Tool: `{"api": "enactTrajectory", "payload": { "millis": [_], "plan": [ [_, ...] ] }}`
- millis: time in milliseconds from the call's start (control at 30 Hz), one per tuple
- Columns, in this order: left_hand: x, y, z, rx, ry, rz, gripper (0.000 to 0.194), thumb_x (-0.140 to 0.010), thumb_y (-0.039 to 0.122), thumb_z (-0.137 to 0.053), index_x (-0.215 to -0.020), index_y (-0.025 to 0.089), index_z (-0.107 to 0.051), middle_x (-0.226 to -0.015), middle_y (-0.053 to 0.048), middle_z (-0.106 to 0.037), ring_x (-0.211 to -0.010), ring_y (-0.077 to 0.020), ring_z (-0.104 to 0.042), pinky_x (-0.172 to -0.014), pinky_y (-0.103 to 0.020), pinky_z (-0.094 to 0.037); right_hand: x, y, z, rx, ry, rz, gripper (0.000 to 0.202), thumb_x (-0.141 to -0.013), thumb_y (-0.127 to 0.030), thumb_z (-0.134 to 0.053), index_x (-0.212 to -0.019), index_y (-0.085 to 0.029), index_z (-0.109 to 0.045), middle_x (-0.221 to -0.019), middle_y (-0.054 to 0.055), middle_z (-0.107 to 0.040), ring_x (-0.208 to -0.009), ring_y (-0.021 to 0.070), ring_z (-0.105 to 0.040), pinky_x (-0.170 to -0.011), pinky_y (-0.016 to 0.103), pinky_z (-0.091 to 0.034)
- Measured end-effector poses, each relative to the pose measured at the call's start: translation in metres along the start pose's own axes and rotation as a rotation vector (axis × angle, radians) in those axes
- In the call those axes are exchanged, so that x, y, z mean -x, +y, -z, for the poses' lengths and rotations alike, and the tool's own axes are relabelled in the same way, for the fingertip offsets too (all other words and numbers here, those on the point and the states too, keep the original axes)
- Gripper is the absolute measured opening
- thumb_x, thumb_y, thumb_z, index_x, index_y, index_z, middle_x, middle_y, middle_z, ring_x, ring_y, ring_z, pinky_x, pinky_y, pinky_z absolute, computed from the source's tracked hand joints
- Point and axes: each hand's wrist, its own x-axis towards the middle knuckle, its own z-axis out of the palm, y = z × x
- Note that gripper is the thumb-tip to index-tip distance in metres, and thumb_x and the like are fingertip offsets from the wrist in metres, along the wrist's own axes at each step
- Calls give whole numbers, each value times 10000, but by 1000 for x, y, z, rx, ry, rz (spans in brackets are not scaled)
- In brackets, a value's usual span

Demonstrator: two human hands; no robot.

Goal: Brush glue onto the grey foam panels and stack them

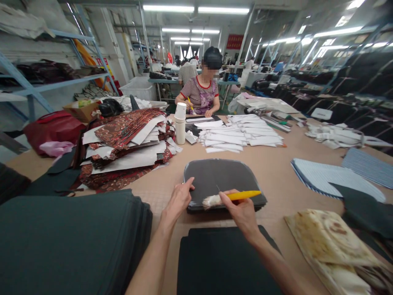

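In front of me lies a stack of dark grey panels [224,176] with rounded corners and pale edges. My left hand [180,197] rests against the stack's left edge, index finger and thumb apart, holding nothing. A brush [245,195] with a yellow handle and pale, clotted bristles is gripped in my right hand [242,211]. Its bristles touch the top panel near the front left. Nearer to me is another pile of dark green-black panels [215,262], partly covered by my right forearm. A taller stack of dark green panels [67,241] stands at my left.
Patterned red-brown pieces [123,143] are heaped at the left, beside stacked paper cups [180,127]. White strips [242,131] lie beyond the panels. Across the table a person [202,90] holds another yellow brush. A stained yellowish bundle [334,241] and striped pieces [331,176] lie right.
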Motion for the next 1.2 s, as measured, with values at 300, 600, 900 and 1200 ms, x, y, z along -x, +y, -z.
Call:
{"api": "enactTrajectory", "payload": {
  "millis": [300,600,900,1200],
  "plan": [
    [2,12,5,-189,-86,11,626,-712,-15,-307,-1298,151,-450,-1103,-90,-655,-979,-176,-617,-870,-313,-466,-27,40,88,111,147,-116,367,-652,-542,-627,-579,-183,-610,-490,4,-562,-486,158,-527,-531,276,-423],
    [-17,88,-34,-351,-196,-155,492,-805,257,-534,-1283,181,-449,-1219,-116,-562,-1126,-262,-507,-938,-403,-399,-34,61,194,272,494,-231,405,-668,-544,-607,-509,-171,-592,-452,34,-555,-444,156,-498,-473,275,-367],
    [-40,110,-65,-409,-273,-241,453,-752,225,-586,-1197,222,-500,-1119,-71,-589,-1019,-236,-527,-876,-354,-410,-14,59,200,-260,323,-79,441,-748,-508,-635,-1010,-154,-622,-606,1,-608,-490,119,-537,-505,249,-449],
    [-50,147,-7,-313,65,-188,120,-766,139,-399,-829,214,-469,-929,-31,-596,-800,-154,-564,-761,-285,-437,-39,66,198,374,184,420,414,-767,-476,-628,-1091,-219,-599,-1214,139,-598,-1088,303,-584,-933,480,-439]
  ]
}}
